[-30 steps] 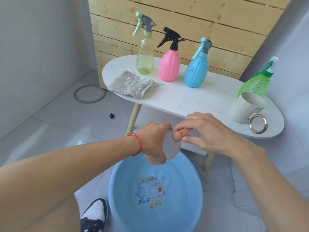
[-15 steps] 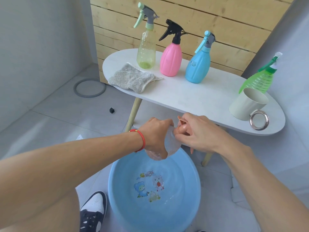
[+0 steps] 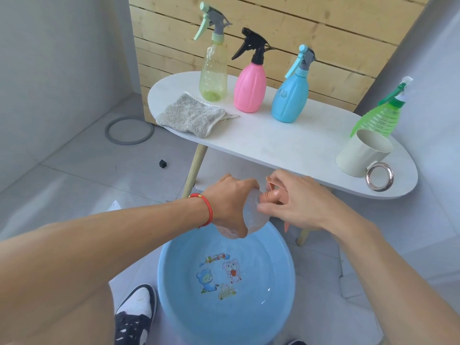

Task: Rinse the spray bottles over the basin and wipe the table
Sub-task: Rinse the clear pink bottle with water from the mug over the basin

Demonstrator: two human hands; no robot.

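My left hand [image 3: 230, 195] grips a clear spray bottle [image 3: 252, 217] held tilted above the blue basin [image 3: 224, 317], which holds water. My right hand [image 3: 301, 200] is closed on the bottle's orange spray head [image 3: 272, 192] at the neck. Most of the bottle is hidden by my fingers. On the white oval table [image 3: 286, 143] stand a yellow-green bottle [image 3: 213, 73], a pink bottle [image 3: 250, 85], a blue bottle [image 3: 291, 98] and, at the far right, a green bottle [image 3: 380, 115]. A grey cloth [image 3: 191, 115] lies at the table's left end.
A cream mug [image 3: 361, 153] and a metal ring [image 3: 379, 176] sit at the table's right end. A grey ring [image 3: 129, 130] and a small black cube [image 3: 162, 163] lie on the tiled floor. My shoe [image 3: 135, 314] is left of the basin. A wooden slat wall stands behind.
My right hand has turned on the orange spray head, which now shows more between the fingers. The view has shifted slightly; the left hand keeps the bottle above the basin.
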